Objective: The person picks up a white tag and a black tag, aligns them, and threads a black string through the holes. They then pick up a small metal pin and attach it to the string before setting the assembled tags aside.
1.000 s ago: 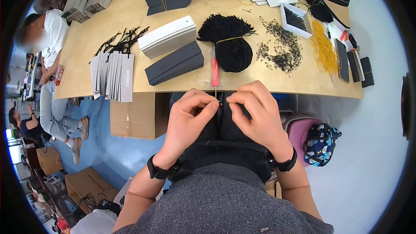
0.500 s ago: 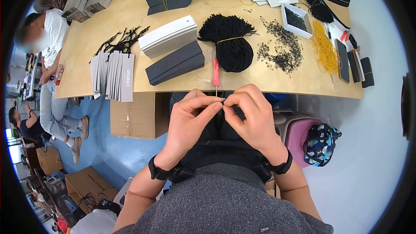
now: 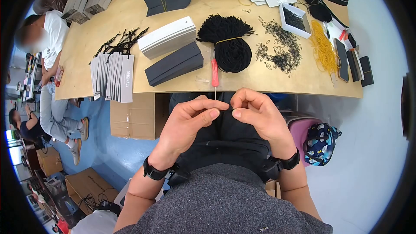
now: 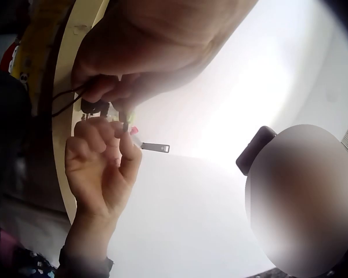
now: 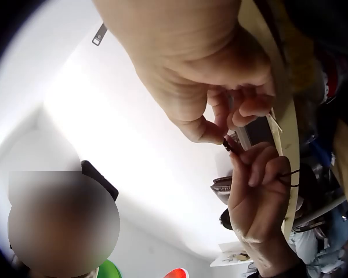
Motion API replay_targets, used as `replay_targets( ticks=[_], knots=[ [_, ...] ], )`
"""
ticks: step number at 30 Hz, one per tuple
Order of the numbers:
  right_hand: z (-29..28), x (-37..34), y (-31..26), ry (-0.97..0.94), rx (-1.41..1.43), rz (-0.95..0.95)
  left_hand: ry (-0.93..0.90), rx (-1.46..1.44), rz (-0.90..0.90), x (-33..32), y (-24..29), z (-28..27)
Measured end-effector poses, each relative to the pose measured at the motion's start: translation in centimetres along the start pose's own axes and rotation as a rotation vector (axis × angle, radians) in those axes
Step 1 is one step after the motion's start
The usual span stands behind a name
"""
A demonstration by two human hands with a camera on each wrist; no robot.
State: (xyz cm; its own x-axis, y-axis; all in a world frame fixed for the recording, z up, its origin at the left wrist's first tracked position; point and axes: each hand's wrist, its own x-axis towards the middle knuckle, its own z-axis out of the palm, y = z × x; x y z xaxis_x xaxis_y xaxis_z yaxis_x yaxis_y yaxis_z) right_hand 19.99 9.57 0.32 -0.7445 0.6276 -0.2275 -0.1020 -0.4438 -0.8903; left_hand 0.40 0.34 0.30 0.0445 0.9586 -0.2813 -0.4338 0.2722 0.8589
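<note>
Close together at the table's near edge, the left hand (image 3: 184,123) and right hand (image 3: 262,119) face each other. A thin dark cord (image 4: 64,101) loops out from the left hand's curled fingers in the left wrist view. Between thumb and forefinger the right hand (image 5: 191,75) pinches a small dark piece (image 5: 227,145), whose other end meets the left fingertips; its exact form cannot be told. Just beyond the hands, a red-handled tool (image 3: 215,73) lies with its thin metal shaft over the edge. A banded bundle of black cords (image 3: 232,54) lies behind it.
On the table (image 3: 173,80) are strung grey tags (image 3: 112,76), white tags (image 3: 169,37), dark tags (image 3: 175,64), scattered pins (image 3: 284,54), a white box (image 3: 295,21), yellow bands (image 3: 324,47) and a phone (image 3: 342,60). A cardboard box (image 3: 134,117) stands below.
The fingertips met half a second ago; now they show a small gap in the head view. Both wrists have moved outward, and the right thumb and forefinger have turned toward the left.
</note>
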Motion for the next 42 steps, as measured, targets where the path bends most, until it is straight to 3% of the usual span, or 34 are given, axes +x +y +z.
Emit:
replay_targets(
  ticks=[9,13,16,17,19,21,23,26,29,31,34,38,40,41,42],
  knots=[
    [-1.9,-0.6,0.5,0.026,0.062,-0.042,0.095,0.104,0.01,-0.2,1.0,-0.3],
    [-2.9,-1.5,-0.1,0.156,-0.023,-0.053,0.213,0.372,0.178,-0.2,1.1,-1.7],
    [-4.0,-1.9,-0.3,0.389,-0.554,-0.072,0.29,0.498,0.312,-0.1,0.8,-1.7],
    [-3.7,-1.8,-0.3,0.385,-0.556,-0.073,0.28,0.595,0.377,0.0,0.9,-1.2],
    [-1.6,-1.5,-1.0,0.487,-0.775,-0.358,0.269,0.693,0.444,0.1,1.3,-0.1],
    [1.3,-1.8,-2.1,0.207,-0.286,-0.187,0.231,0.747,0.431,0.2,1.8,1.1],
    [3.1,-0.6,-0.9,0.056,-0.087,-0.184,0.23,0.719,0.443,0.6,1.5,1.4],
    [2.3,0.8,0.3,0.04,-0.251,-0.054,0.191,0.747,0.518,0.6,1.9,1.2],
    [1.5,0.6,0.6,0.117,-0.251,-0.079,0.215,0.85,0.577,0.9,3.3,0.6],
    [1.5,0.4,0.3,0.144,-0.271,-0.074,0.333,1.135,0.762,2.3,5.3,-0.7],
    [1.5,0.0,0.1,0.147,-0.298,-0.067,0.482,1.438,0.855,6.5,9.0,-4.1],
    [1.6,-0.7,0.2,0.135,-0.368,-0.079,0.469,1.557,0.751,10.5,11.1,-8.0],
    [1.7,-1.2,0.1,0.14,-0.38,-0.057,0.36,1.454,0.382,10.6,12.3,-7.6],
    [1.5,-1.2,0.2,0.144,-0.377,-0.056,0.355,1.456,0.381,10.6,12.2,-7.6],
    [1.4,-1.3,0.5,0.136,-0.398,-0.066,0.39,1.43,0.488,10.4,12.0,-7.6]
  ],
)
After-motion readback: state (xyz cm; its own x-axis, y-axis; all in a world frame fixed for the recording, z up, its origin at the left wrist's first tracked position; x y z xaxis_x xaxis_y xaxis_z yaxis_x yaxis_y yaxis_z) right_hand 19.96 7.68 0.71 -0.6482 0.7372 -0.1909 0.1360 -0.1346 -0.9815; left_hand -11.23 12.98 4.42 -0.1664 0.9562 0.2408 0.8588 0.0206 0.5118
